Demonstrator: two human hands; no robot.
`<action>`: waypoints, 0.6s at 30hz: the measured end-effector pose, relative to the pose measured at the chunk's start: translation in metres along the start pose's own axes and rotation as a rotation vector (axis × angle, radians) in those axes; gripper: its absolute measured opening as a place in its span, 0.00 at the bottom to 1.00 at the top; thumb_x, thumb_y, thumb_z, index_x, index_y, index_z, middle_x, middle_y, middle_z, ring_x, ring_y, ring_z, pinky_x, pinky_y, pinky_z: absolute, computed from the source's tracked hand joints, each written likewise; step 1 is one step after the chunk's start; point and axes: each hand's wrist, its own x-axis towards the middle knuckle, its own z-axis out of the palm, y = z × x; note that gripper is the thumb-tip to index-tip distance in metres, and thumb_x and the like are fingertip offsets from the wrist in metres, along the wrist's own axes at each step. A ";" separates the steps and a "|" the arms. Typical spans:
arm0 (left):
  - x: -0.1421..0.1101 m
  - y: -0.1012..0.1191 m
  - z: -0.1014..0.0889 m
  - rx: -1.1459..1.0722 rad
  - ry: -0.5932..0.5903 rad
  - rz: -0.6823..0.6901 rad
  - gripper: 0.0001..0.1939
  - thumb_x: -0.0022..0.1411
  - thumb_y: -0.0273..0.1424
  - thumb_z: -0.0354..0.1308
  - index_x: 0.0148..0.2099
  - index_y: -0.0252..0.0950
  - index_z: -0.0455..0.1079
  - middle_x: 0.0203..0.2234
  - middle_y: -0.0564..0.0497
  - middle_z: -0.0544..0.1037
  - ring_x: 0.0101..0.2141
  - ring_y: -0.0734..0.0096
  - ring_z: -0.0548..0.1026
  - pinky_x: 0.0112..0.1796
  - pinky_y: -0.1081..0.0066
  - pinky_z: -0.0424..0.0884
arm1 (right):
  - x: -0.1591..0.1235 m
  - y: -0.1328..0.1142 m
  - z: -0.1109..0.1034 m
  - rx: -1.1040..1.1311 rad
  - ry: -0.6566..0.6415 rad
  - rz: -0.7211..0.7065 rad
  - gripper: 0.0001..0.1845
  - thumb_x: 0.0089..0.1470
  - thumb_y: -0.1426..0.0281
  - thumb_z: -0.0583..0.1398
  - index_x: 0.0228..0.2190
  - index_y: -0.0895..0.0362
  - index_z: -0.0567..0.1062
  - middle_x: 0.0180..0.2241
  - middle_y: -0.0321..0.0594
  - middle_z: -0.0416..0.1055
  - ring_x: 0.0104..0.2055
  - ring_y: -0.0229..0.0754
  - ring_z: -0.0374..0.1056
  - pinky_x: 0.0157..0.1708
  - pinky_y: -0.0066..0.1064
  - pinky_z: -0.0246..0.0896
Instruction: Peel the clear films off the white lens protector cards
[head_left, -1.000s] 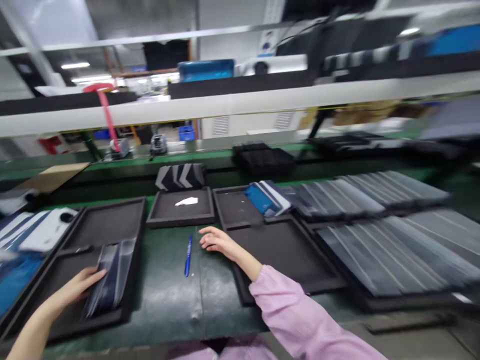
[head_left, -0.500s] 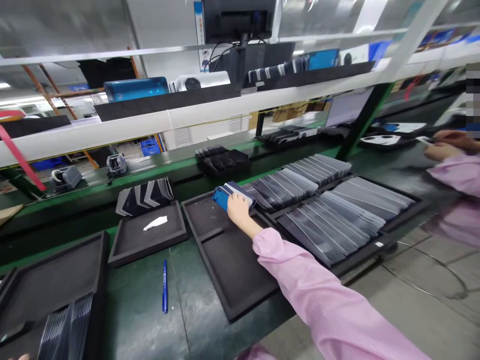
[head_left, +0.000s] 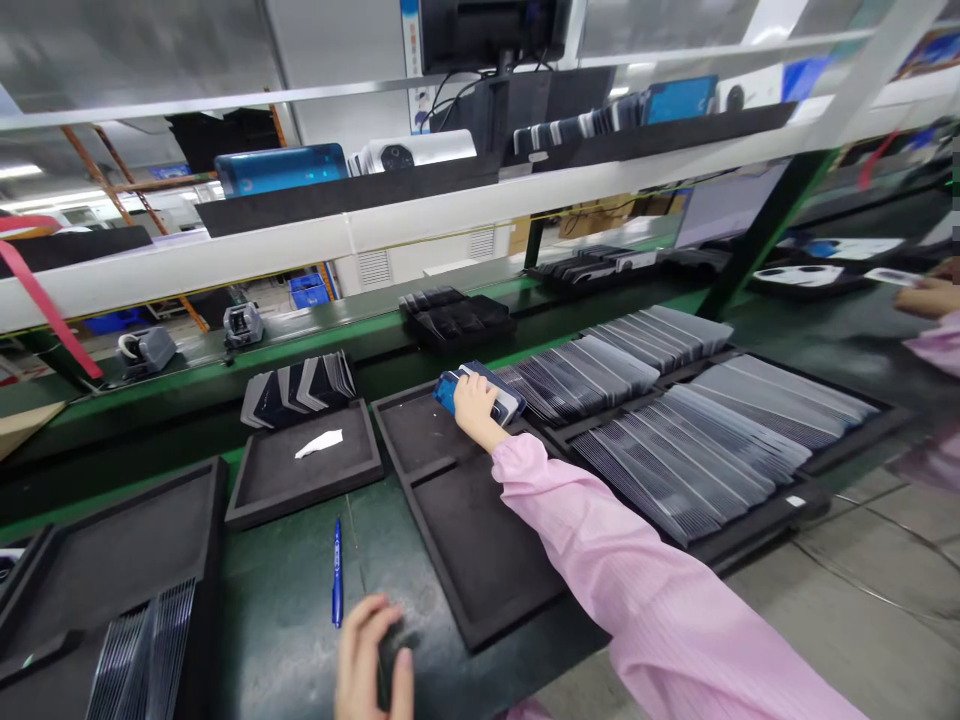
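Observation:
My right hand (head_left: 474, 406) reaches out in a pink sleeve and closes on a small stack of phone back covers (head_left: 487, 392), blue and white, at the back of a black foam tray (head_left: 450, 520). My left hand (head_left: 369, 660) rests low on the green bench mat near the front edge, fingers curled loosely with nothing seen in them. A blue pen (head_left: 337, 572) lies just beyond the left hand.
Rows of bagged dark covers (head_left: 675, 420) fill trays on the right. A small black tray (head_left: 304, 465) holds a white scrap. Another tray with bagged covers (head_left: 142, 650) sits at the left. A co-worker's hand (head_left: 926, 295) works at the far right. Shelves and a monitor stand above.
My right hand went from the bench mat to the stack of covers and gripped it. My left hand left the left tray and now lies on the mat near the pen. The view swung right.

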 end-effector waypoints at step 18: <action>0.087 0.008 0.061 -0.125 -0.238 0.052 0.14 0.68 0.33 0.49 0.50 0.43 0.73 0.47 0.38 0.77 0.50 0.53 0.77 0.50 0.53 0.75 | 0.033 0.000 0.000 0.035 -0.056 -0.085 0.19 0.64 0.63 0.62 0.53 0.58 0.72 0.54 0.47 0.70 0.53 0.49 0.71 0.51 0.48 0.70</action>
